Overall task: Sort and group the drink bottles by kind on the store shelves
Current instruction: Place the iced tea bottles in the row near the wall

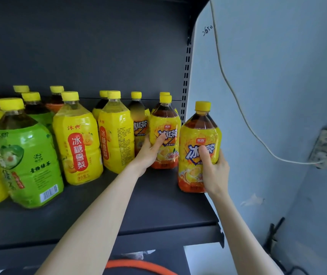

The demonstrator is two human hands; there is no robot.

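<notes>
Where the dark shelf (148, 205) ended on the right, the left hand (150, 150) gripped one tea bottle (169, 124) and the right hand (216, 168) gripped a second tea bottle (197, 132) just beside it — yellow pear-drink bottles (77, 145) stood leftward.

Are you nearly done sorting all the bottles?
Partly. Done: two pear drink bottles stand together, with iced tea bottles grouped on their right. In hand: the left hand grips one iced tea bottle, the right hand grips a second iced tea bottle at the shelf's right end. Left: the green tea bottles on the left sit mixed among yellow and orange-labelled ones.
</notes>
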